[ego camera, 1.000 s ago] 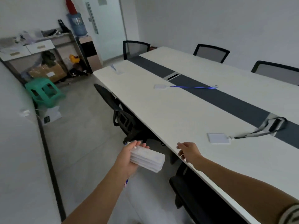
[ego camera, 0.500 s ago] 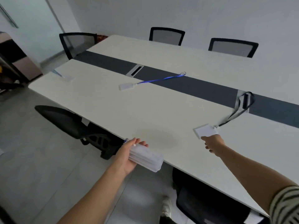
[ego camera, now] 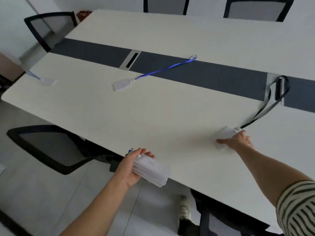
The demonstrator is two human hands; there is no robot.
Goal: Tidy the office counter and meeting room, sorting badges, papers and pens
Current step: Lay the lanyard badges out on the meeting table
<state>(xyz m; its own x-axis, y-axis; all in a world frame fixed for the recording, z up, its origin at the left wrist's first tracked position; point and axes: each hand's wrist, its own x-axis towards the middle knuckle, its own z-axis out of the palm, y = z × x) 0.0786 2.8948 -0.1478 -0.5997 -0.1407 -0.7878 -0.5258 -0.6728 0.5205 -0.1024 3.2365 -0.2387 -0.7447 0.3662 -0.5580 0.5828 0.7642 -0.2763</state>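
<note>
My left hand (ego camera: 131, 169) grips a stack of clear badge holders (ego camera: 151, 171) just off the near edge of the long white table (ego camera: 153, 116). My right hand (ego camera: 238, 140) lies on a white badge (ego camera: 225, 133), thumb stretched over its near corner and fingers by the clip. The badge's black lanyard (ego camera: 272, 101) trails back to the dark centre strip. Farther left lies a second badge (ego camera: 121, 84) on a blue lanyard (ego camera: 163, 69). A third badge (ego camera: 46, 81) sits near the table's far left corner.
A black mesh chair (ego camera: 51, 147) stands at the table's near side on my left, and another chair (ego camera: 221, 222) sits below my right arm. More chairs (ego camera: 46, 28) (ego camera: 257, 9) line the far end and far side. A cable port (ego camera: 130, 60) sits in the strip.
My right hand has reached forward from the table edge and now rests on the black-lanyard badge. The view has swung right and down. My left hand still holds the stack.
</note>
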